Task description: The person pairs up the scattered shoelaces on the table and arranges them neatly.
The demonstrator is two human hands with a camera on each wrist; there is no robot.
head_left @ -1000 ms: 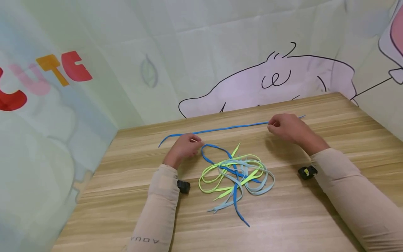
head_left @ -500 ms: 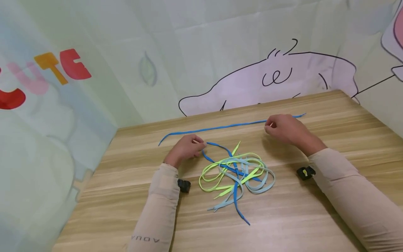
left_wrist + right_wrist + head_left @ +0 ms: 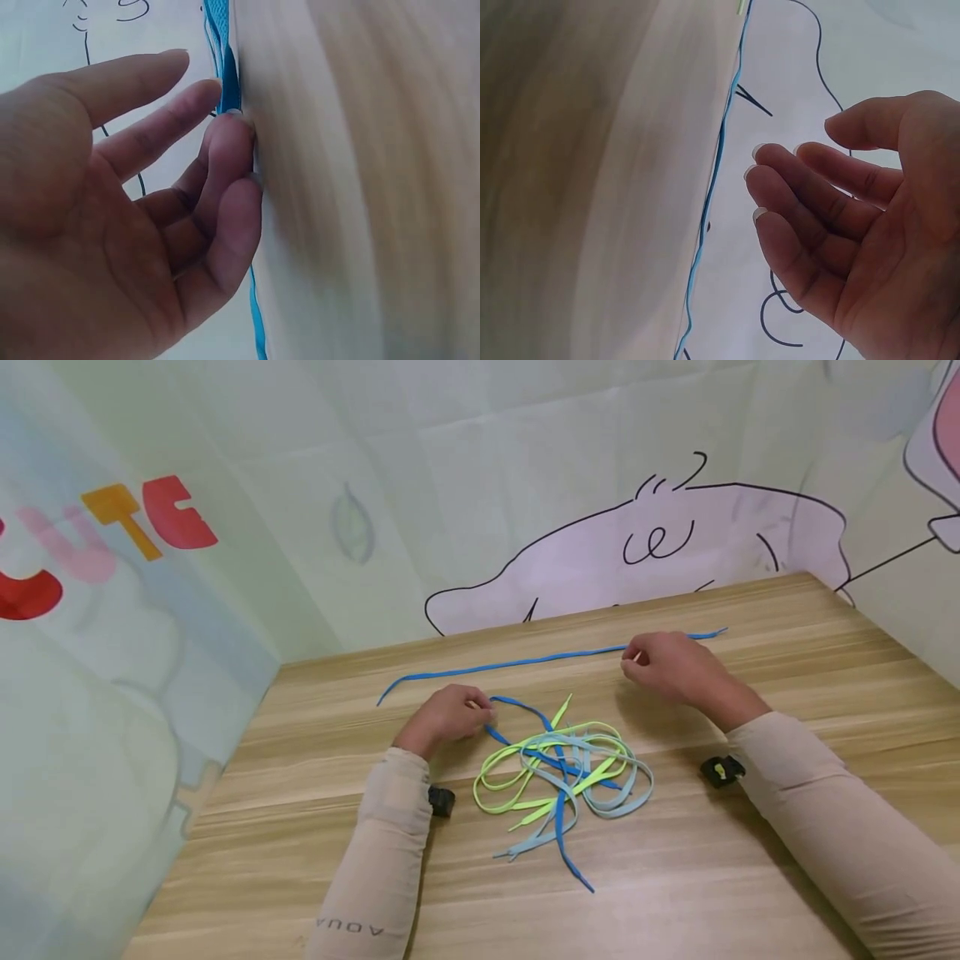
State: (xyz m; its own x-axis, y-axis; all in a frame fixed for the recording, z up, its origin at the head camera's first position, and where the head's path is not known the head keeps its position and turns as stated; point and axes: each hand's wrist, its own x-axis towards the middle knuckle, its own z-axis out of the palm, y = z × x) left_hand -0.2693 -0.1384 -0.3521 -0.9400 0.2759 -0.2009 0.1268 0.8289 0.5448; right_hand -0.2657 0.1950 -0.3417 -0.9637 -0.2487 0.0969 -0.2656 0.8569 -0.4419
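Head: left hand [image 3: 452, 713] beside laces [image 3: 564, 778]

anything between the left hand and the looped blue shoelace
Nothing visible stands between the left hand and the looped blue shoelace at its left bend. Farther along, the neon yellow shoelace and pale blue shoelace cross it and might snag if it's pulled.

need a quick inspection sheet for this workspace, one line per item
Surface: wood-grain table.
Job's things: straight blue lace stretched along the back; nearer, lime lace, pale blue lace and looped blue lace overlap in a pile.
Clutter: nothing seen.
Left hand: at the looped blue lace, thumb apart; contact unclear.
Right hand: holds nothing, near the straight blue lace.
Cables: nothing seen.
Surroundings: backdrop printed with letters and a cartoon.
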